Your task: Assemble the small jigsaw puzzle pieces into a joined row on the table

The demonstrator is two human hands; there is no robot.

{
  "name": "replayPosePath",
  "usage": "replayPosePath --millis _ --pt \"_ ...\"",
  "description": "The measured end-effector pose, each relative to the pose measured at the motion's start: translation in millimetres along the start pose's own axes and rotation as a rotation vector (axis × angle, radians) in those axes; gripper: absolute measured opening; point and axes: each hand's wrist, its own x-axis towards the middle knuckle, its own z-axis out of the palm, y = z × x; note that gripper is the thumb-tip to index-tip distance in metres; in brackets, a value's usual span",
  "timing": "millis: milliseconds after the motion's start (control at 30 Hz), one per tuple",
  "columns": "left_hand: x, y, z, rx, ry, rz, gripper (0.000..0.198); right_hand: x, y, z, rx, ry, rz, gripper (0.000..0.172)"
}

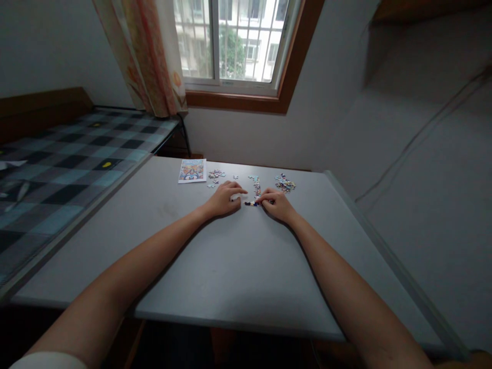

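On the white table, a narrow strip of joined puzzle pieces [257, 185] runs toward me and turns along a dark bottom row [250, 204]. My right hand [277, 204] rests at the right end of that row, fingers bent and pressed down on the pieces; whatever is under the fingertips is hidden. Just left of the strip is my left hand [226, 199], its thumb and fingers apart and nothing between them.
A pile of loose pieces [285, 184] lies right of the strip, and another group [217, 174] lies behind my left hand. A printed picture [192, 171] is at the back left. A checkered bed [77, 154] adjoins the table [215, 277] on the left.
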Motion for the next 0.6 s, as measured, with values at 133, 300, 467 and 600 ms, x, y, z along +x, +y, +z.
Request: replayPosePath --millis 133,300,467,600 --pt "-0.4 -19.8 -11.5 -0.021 0.005 -0.080 0.012 0.2 0.7 -0.8 0.004 -0.015 0.005 0.027" --pt "-4.2 -23.3 -22.0 -0.037 -0.134 -0.105 0.021 0.5 -2.2 -1.8 -0.007 -0.016 0.004 0.029" --pt "-4.6 -18.6 -22.2 -0.014 -0.163 -0.095 0.021 0.8 -4.3 -1.8 -0.007 -0.020 0.012 0.030" --pt "-3.1 -19.1 -21.4 -0.032 -0.173 -0.097 0.017 0.6 -3.1 -1.4 -0.022 -0.024 0.013 0.029"
